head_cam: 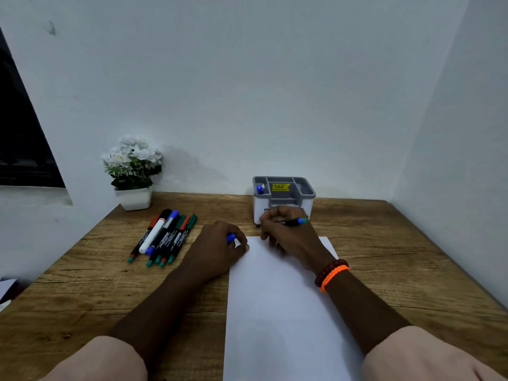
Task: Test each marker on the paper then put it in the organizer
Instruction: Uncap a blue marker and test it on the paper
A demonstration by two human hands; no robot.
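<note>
Head cam: a white paper was laid on the wooden desk, running from centre to 6 o'clock. The right hand was curled round a black marker w/ a blue end, held at the paper's far edge; the tip was hidden by the fingers. The left hand was closed on a blue cap at the paper's top-left corner, approx. 11 o'clock of the sheet. The grey-and-white organizer was seen at 12 o'clock, just behind the right hand, w/ one blue marker standing in its left compartment. A bunch of markers was spread at 10 o'clock, well apart from the organizer. A potted white flower was placed farther back, against the wall.
</note>
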